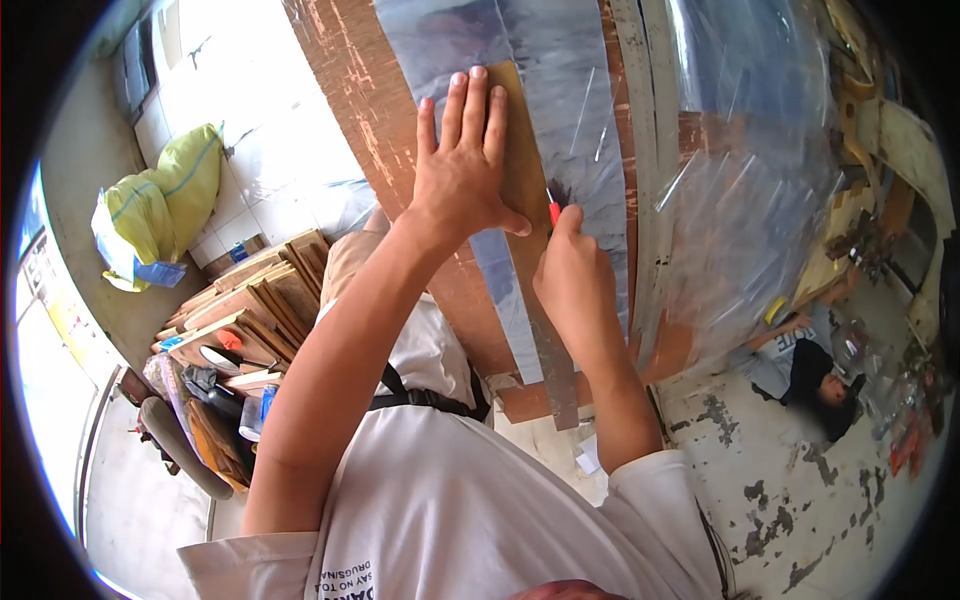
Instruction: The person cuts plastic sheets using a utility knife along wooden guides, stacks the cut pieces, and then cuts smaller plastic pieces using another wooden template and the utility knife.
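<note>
My left hand (460, 165) lies flat with fingers stretched, pressing on a long flat straightedge (530, 200), yellowish brown at the far end and grey at the near end. In my right hand (578, 275) is a slim red cutter (554, 211), its thin bright tip at the straightedge's right edge. Most of the cutter's handle is hidden by my fingers. Under the straightedge lies a shiny, greyish plastic sheet (585, 120) on a worn brown wooden board (350, 60). The straightedge's near end sticks out past the board.
A metal rail (650, 180) runs along the board's right side, with clear plastic sheeting (740, 230) beyond. Another person (800, 360) is low on the right, near scattered items. Stacked wooden boards (255, 310) and a yellow-green sack (160, 210) are on the left.
</note>
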### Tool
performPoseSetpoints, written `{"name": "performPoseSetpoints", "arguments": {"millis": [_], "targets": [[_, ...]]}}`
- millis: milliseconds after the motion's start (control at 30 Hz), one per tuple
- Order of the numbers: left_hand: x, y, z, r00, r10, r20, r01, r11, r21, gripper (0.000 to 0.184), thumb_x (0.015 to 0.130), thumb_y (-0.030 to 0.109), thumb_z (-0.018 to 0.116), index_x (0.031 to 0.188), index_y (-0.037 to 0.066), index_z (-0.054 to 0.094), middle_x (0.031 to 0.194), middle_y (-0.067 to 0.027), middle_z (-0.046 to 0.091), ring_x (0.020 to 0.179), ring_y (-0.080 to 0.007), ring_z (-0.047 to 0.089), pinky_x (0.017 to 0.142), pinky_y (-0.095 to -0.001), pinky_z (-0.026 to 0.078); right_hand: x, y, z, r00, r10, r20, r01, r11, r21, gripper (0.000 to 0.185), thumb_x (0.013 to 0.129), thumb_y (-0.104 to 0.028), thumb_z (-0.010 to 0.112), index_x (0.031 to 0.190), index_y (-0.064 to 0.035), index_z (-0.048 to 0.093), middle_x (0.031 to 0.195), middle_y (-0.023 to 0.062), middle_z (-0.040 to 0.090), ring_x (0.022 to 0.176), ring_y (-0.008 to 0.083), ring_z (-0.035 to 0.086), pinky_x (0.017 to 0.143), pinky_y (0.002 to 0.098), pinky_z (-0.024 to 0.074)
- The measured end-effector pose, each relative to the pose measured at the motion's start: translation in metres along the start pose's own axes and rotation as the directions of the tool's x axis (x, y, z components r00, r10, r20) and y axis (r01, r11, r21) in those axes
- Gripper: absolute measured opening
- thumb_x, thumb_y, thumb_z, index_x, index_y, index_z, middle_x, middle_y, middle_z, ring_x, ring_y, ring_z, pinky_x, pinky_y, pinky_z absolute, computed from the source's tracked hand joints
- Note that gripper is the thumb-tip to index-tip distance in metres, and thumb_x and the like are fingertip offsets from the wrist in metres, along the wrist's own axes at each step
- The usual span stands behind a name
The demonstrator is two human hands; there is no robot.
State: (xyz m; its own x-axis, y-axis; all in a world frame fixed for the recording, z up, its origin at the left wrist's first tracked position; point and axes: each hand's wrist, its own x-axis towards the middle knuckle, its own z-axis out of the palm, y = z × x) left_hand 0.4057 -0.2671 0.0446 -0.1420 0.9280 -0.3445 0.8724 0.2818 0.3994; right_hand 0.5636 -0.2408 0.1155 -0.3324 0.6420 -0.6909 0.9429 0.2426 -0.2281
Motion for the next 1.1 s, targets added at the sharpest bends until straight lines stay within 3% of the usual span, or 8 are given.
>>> {"name": "performPoseSetpoints", "arguments": {"millis": [67,133,233,333,733,933,1000,1100], "targets": [[0.0,-0.001,0.005,0.998,0.021,-0.061,-0.023,0.999,-0.032,0.16,0.038,0.063,0.093,0.159,-0.004,0.012,0.166,-0.0281,0.006,0.155,-0.0443,0.003,0.121,-0.0633,0.006,-0.001,0.006,0.005,1.0,-0.013,-0.028,0.014,1.0,0.018,0.023,0.09,0.002,0.055,0.107,0.008,0.042,0.074,0.0322,0.065,0.073,0.0505,0.067,0.062,0.0552,0.0551],[-0.001,0.0,0.009,0.995,0.031,-0.093,-0.037,0.998,-0.058,0.16,0.038,0.062,0.093,0.159,-0.004,0.012,0.166,-0.0279,0.006,0.155,-0.0445,0.004,0.121,-0.0634,0.007,-0.013,0.017,0.012,0.998,-0.031,-0.052,0.032,0.999,0.018,0.024,0.09,0.002,0.055,0.108,0.0078,0.042,0.073,0.0322,0.064,0.073,0.0504,0.067,0.061,0.0549,0.0552],[-0.001,-0.004,0.006,0.996,0.042,-0.073,-0.045,0.998,-0.048,0.159,0.039,0.061,0.094,0.158,-0.004,0.013,0.166,-0.028,0.007,0.155,-0.0446,0.004,0.121,-0.0635,0.007,-0.034,0.028,0.018,0.995,0.067,0.08,-0.069,0.997,0.022,0.027,0.09,0.0,0.057,0.11,0.0073,0.041,0.071,0.0307,0.065,0.072,0.0507,0.067,0.063,0.0563,0.0549],[0.0,-0.002,0.006,0.997,0.034,-0.073,-0.037,0.998,-0.042,0.159,0.039,0.062,0.094,0.158,-0.004,0.012,0.166,-0.028,0.006,0.155,-0.0444,0.003,0.121,-0.0632,0.006,-0.034,0.02,0.01,0.99,0.08,0.113,-0.077,0.997,-0.031,0.028,0.085,0.002,0.062,0.105,0.0039,0.042,0.074,0.0284,0.067,0.075,0.0471,0.071,0.065,0.0529,0.0581],[0.0,-0.002,0.014,0.996,0.024,-0.082,-0.021,0.999,0.033,0.161,0.04,0.06,0.094,0.159,-0.004,0.006,0.167,-0.0269,0.004,0.155,-0.0423,-0.001,0.123,-0.0587,0.002,-0.057,0.053,0.04,0.996,0.058,0.061,-0.058,0.998,0.006,0.028,0.086,-0.001,0.063,0.105,0.003,0.043,0.073,0.0267,0.067,0.074,0.0454,0.071,0.064,0.0514,0.0582],[0.0,0.0,0.012,0.988,0.067,-0.139,-0.059,0.996,0.065,0.161,0.041,0.068,0.091,0.159,-0.005,0.01,0.166,-0.0287,0.006,0.155,-0.0453,0.002,0.121,-0.0635,0.006,-0.064,0.055,0.036,0.989,0.083,0.122,-0.09,0.994,0.056,0.03,0.089,-0.003,0.059,0.113,0.0074,0.043,0.074,0.0304,0.065,0.075,0.049,0.068,0.064,0.0555,0.0552],[0.0,0.004,0.004,1.0,0.003,-0.028,-0.001,0.998,0.062,0.162,0.041,0.062,0.093,0.159,-0.004,0.005,0.167,-0.0273,0.001,0.155,-0.0421,-0.003,0.123,-0.0592,0.001,-0.064,0.058,0.032,0.995,0.054,0.083,-0.059,0.996,0.061,0.028,0.089,-0.002,0.059,0.11,0.006,0.043,0.075,0.0289,0.066,0.075,0.0482,0.069,0.065,0.0545,0.0565],[0.001,0.007,-0.003,1.0,-0.009,0.005,0.009,0.998,0.061,0.162,0.041,0.064,0.093,0.159,-0.004,0.005,0.167,-0.0274,0.001,0.155,-0.0423,-0.003,0.123,-0.0602,0.001,-0.069,0.056,0.003,0.995,0.012,0.098,-0.016,0.999,0.038,0.026,0.089,-0.002,0.059,0.109,0.005,0.044,0.078,0.0285,0.067,0.078,0.0479,0.07,0.067,0.0536,0.0575]]}}
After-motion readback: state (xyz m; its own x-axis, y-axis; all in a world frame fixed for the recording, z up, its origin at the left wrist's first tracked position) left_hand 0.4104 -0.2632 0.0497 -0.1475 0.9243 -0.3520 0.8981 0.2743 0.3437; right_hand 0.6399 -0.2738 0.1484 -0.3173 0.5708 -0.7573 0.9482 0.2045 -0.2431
